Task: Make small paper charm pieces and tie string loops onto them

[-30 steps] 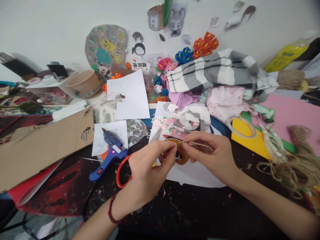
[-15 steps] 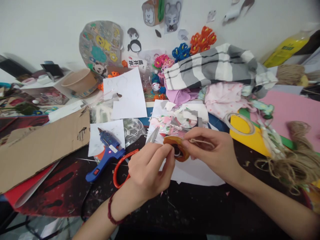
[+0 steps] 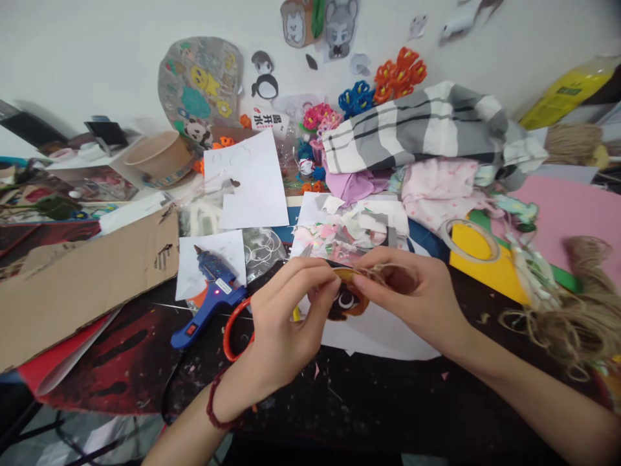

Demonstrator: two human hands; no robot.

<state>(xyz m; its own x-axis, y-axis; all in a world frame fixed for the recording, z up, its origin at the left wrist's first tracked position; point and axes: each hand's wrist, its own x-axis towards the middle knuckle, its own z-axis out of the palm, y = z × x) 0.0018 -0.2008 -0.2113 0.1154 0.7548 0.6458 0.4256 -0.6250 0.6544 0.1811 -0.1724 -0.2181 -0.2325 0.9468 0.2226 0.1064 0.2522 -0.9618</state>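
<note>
Between my hands is a small brown and orange paper face cut-out [image 3: 352,307] with a white-ringed cartoon eye. The thumb and finger of my left hand [image 3: 286,317] pinch its upper edge, and those fingers hide its left part. My right hand [image 3: 412,291] pinches the same edge a little to the right, together with a strand of jute twine [image 3: 392,275] that loops back under its fingers. Red-handled scissors [image 3: 233,330] lie beside my left hand, partly hidden by it. Under the cut-out is a white sheet of paper [image 3: 383,333].
On the left, a blue hot glue gun [image 3: 216,294] with a lit light rests on paper by a cardboard sheet [image 3: 92,281]. Paper scraps [image 3: 334,236] lie behind my hands. To the right are a tape roll [image 3: 470,239] and a twine bundle [image 3: 582,310].
The cut-out has turned so its face shows more, and my left fingers have moved up to its top edge. More twine shows bunched by my right hand. The view has shifted slightly.
</note>
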